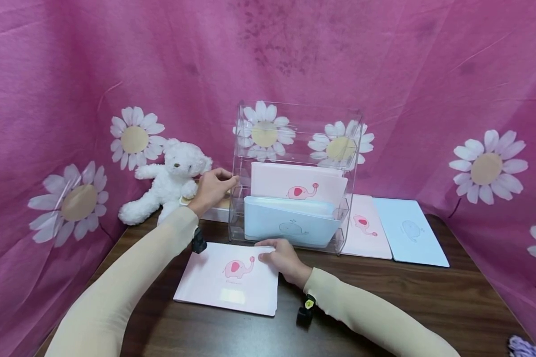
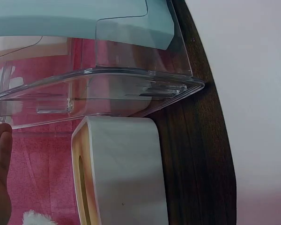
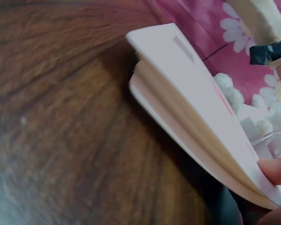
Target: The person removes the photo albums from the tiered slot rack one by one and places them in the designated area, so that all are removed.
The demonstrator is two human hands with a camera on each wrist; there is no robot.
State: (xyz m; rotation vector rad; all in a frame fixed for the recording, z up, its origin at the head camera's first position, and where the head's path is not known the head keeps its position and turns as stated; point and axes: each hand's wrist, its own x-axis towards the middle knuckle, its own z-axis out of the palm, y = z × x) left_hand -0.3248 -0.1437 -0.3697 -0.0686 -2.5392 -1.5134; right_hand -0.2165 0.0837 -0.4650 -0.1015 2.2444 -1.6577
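My right hand grips a pale pink notebook with an elephant print at its upper right corner. In the right wrist view the notebook is tilted above the wood, its edge layers showing, with the thumb on its cover. My left hand touches the left side of a clear plastic rack; in the left wrist view its fingers reach the side panel. A pink elephant notebook stands in the rack behind light blue whale notebooks.
Right of the rack lie a pink notebook and a light blue notebook. A white plush bear sits at the left, by a white box with a tan top. Pink floral cloth hangs behind the wooden table.
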